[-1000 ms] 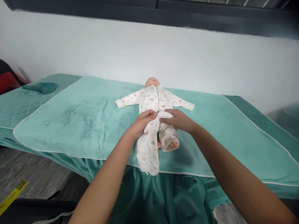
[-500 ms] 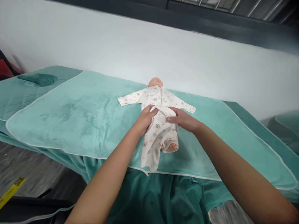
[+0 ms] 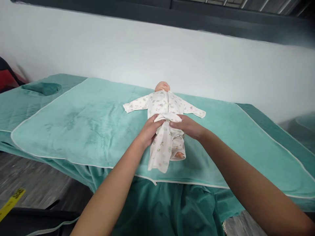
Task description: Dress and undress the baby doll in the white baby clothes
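A baby doll [image 3: 162,86] lies on its back with its head toward the wall. It wears a white printed long-sleeved top [image 3: 159,101], both sleeves spread out sideways. White printed baby pants [image 3: 161,150] cover its legs; part of a foot shows in the right-hand leg opening, while the left-hand leg hangs longer and looks flat. My left hand [image 3: 149,128] grips the waistband on the left, thumb on top. On the right, my right hand [image 3: 188,126] pinches the same waistband between thumb and fingers. The fingertips under the cloth are hidden.
The doll rests on a light green plush cover [image 3: 73,124] with white piping, over a darker green bed. A face hole [image 3: 43,88] is at the bed's left end. Behind stands a white wall [image 3: 147,52]. A black item with a yellow strap [image 3: 11,205] sits lower left.
Both hands have shifted slightly left with the waistband gathered between them. The left-hand pant leg has drawn up a little toward the doll. The camera view has moved slightly.
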`<action>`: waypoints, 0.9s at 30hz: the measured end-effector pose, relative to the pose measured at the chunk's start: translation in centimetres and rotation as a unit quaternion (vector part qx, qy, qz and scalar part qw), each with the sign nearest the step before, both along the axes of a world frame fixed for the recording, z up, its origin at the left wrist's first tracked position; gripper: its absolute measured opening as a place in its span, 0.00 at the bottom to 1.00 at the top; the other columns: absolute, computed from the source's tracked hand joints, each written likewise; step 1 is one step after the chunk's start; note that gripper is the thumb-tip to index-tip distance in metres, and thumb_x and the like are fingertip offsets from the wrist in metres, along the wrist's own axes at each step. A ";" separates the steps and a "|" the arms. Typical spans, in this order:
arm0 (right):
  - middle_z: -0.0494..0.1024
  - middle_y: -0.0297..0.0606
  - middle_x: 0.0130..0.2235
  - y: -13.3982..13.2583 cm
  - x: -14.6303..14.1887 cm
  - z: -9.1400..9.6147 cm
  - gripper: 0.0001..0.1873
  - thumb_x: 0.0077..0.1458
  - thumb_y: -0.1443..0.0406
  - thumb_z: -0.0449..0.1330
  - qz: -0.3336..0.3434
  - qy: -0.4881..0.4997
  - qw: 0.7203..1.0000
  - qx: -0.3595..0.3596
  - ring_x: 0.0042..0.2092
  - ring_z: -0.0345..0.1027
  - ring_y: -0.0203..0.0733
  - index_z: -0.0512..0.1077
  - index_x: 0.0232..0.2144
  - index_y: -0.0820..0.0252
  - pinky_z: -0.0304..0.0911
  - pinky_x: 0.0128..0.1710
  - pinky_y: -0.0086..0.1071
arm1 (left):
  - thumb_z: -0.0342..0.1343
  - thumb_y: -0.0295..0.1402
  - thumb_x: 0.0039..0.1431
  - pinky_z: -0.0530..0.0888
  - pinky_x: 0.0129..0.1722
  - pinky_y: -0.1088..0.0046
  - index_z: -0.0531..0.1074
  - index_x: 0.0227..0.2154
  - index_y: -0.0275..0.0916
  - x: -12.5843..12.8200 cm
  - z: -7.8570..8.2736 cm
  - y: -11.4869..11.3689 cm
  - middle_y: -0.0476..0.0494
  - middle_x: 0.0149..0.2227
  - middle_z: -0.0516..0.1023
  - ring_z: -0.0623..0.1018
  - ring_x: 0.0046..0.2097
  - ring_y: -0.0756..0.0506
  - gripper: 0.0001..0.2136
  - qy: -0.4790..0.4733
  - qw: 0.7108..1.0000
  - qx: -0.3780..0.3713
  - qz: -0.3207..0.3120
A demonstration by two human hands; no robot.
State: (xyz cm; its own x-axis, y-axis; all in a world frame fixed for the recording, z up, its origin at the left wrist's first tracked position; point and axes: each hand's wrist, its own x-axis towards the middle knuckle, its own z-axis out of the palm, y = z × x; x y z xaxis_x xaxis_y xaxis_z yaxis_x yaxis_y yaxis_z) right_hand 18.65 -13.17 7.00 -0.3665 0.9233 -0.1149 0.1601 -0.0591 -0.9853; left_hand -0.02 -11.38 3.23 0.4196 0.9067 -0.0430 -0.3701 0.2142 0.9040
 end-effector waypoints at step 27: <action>0.81 0.40 0.46 -0.4 0.2 -1.4 0.26 0.47 0.60 0.71 -0.025 0.122 0.992 -0.029 0.45 0.75 0.47 0.75 0.50 0.58 0.68 0.47 0.39 | 0.68 0.42 0.48 0.74 0.45 0.68 0.78 0.44 0.36 1.1 -0.4 -1.4 0.41 0.44 0.82 0.79 0.45 0.41 0.21 0.031 0.995 0.012 0.092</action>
State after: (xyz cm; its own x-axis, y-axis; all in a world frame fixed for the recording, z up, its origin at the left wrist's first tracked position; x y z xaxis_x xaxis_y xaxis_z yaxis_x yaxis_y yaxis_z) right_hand 18.80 -13.53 5.63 -0.3437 0.9355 -0.0820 -0.0879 -0.1189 -0.9890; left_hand 1.04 -12.78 2.87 0.2428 0.9692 -0.0415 -0.3442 0.1261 0.9304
